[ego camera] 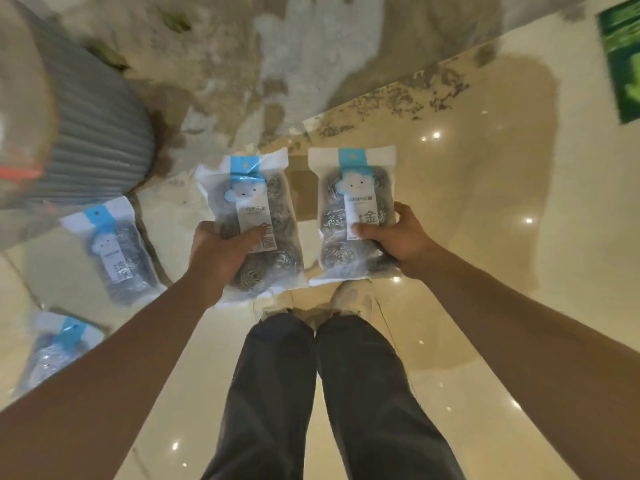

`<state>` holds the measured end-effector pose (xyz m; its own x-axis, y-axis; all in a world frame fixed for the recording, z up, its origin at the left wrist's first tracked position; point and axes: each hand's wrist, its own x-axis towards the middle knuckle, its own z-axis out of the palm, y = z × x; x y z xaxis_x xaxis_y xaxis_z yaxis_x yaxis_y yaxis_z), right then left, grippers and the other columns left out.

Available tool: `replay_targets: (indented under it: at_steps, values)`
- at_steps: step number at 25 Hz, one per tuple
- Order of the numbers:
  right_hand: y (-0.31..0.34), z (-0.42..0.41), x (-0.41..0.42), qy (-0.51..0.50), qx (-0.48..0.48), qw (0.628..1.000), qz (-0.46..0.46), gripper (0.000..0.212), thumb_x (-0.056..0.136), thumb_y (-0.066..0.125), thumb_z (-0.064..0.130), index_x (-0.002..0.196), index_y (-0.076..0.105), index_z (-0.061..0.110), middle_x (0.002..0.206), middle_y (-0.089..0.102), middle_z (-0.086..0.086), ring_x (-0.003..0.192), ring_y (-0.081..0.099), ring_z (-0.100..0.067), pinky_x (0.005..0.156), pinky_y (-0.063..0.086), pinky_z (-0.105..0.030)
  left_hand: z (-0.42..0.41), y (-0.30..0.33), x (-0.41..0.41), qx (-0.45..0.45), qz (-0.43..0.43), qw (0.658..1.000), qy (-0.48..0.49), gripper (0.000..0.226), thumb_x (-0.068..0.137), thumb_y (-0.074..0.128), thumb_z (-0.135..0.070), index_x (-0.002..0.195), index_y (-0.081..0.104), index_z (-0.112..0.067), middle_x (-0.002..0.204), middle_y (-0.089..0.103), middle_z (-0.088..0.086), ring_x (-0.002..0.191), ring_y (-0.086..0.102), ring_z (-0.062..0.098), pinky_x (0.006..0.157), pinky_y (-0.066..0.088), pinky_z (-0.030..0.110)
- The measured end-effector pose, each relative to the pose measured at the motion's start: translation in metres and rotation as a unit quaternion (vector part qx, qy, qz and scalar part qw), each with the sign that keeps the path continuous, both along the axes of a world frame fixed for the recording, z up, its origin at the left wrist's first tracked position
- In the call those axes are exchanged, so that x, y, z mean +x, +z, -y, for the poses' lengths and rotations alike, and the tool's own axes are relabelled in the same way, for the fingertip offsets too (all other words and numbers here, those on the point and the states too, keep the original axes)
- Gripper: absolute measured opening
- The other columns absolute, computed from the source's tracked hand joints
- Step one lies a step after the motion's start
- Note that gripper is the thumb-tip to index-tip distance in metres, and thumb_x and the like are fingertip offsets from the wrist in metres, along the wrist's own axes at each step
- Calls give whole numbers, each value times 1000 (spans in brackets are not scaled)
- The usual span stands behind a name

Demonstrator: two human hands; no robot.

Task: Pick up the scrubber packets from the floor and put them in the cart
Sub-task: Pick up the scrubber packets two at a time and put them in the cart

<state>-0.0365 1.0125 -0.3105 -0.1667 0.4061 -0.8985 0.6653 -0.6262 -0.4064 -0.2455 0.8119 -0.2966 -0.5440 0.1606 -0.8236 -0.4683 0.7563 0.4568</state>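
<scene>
The left hand [221, 252] is gripping one scrubber packet [258, 216], thumb across its front; the right hand [398, 237] is clamping another packet [353, 209]. Two more packets, one at nine o'clock [116, 247] and one at eight o'clock [59, 348], are lying on the glossy floor [485, 237].

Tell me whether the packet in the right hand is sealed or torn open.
Sealed, apparently: the packet in the right hand looks intact, scrubbers inside, blue header unbroken.
</scene>
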Motion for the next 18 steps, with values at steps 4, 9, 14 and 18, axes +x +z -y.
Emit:
replay_targets:
  at_steps: [4,9,14,18]
  values:
    - [183,-18,-6,15,-57,990,-126,51,86,83,5,134,67,7,122,79,-11,111,76,-31,94,63,-44,-24,175,-7,61,-18,998,-17,13,86,81,-16,92,69,-21,70,78,-13,71,78,10,59,61,24]
    - [394,-39,-16,61,93,982,-154,48,88,82,46,123,73,15,113,82,-4,101,80,-20,94,64,-44,-47,354,2,157,-73,985,-13,30,90,77,-11,118,70,-15,105,78,-3,88,75,6,66,55,10]
    - [557,-34,2,41,159,959,-230,32,100,71,20,132,69,17,123,79,-2,111,77,-18,100,60,-41,-54,511,13,239,-73,968,-32,23,91,78,-22,114,73,-21,100,80,-8,94,77,12,92,58,35]
    - [637,-35,17,-3,173,950,-261,35,99,72,16,132,62,24,109,78,11,89,79,-1,71,64,-24,-61,597,6,283,-73,954,-62,26,92,78,-20,117,75,-15,100,82,-5,93,78,10,86,62,29]
